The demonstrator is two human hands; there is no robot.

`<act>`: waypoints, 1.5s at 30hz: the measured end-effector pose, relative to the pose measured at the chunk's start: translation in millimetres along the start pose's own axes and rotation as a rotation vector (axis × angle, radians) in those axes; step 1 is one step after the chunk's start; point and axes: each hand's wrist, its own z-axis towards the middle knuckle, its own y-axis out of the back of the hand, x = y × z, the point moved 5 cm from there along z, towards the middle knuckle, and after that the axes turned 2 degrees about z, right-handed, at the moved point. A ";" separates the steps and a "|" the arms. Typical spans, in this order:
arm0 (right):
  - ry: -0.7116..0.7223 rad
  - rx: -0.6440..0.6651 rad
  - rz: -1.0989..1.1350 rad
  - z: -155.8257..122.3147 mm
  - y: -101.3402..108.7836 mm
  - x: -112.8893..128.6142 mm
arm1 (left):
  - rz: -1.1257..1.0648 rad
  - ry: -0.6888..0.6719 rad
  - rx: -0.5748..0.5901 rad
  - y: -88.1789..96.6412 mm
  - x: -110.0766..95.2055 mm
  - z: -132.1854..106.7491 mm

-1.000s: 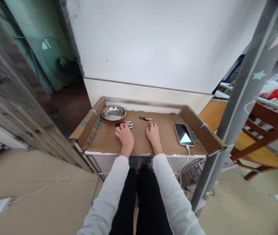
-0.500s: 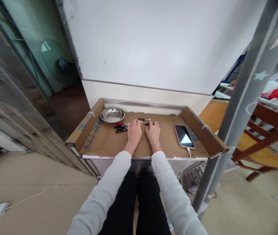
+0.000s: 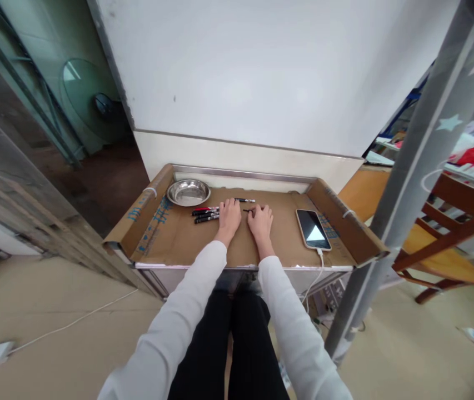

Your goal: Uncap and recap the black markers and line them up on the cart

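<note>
The single black pen (image 3: 245, 200) lies on the cardboard (image 3: 178, 239) near the far edge of the table, just beyond the fingertips of our left hand (image 3: 229, 215). Its long axis runs left to right, roughly parallel to that far edge. Its right end looks paler than the rest, but it is too small for us to tell whether that is the tip or the cap. A short dark piece (image 3: 248, 210) lies nearer to us, in the gap between the two hands and just off the index finger of our right hand (image 3: 260, 220). It points the same crosswise way. Both hands rest palm down with the fingers stretched forward and a little spread, and as far as we can see they close on nothing. We cannot tell whether the left fingertips actually touch the pen. In our judgement a thin round barrel like this is best taken across its axis, with thumb and forefinger near the middle so it neither rolls nor tips. The small piece calls for a fingertip pinch, not a flat press. Just left of the left hand three more pens (image 3: 205, 214) lie side by side, one of them red, all pointing crosswise too. Beyond them stands a steel bowl (image 3: 188, 192). Well to the right a phone (image 3: 313, 228) lies face up, its white cable (image 3: 314, 272) dropping over the near edge.
</note>
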 end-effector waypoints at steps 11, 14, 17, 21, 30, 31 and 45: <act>-0.004 -0.003 0.004 1.5 -0.2 -2.0 | 0.000 0.038 -0.004 3.3 2.4 -0.9; 0.002 -0.007 0.003 1.6 -1.0 -2.5 | -0.024 0.029 0.008 2.6 2.4 -0.3; -0.003 -0.009 0.001 1.7 -1.7 -3.2 | -0.051 0.046 -0.010 5.1 3.1 0.3; -0.004 -0.012 0.002 2.1 -2.2 -3.3 | -0.082 0.176 -0.134 14.6 11.3 -1.3; 0.000 -0.034 -0.002 0.5 0.6 -2.4 | -0.031 0.297 -0.131 6.3 20.8 -4.4; -0.001 -0.037 -0.003 0.3 0.6 -2.4 | -0.019 0.299 -0.105 3.8 20.6 -4.5; -0.024 -0.010 -0.025 1.7 -2.3 -2.5 | -0.041 0.095 -0.016 6.1 4.2 -7.7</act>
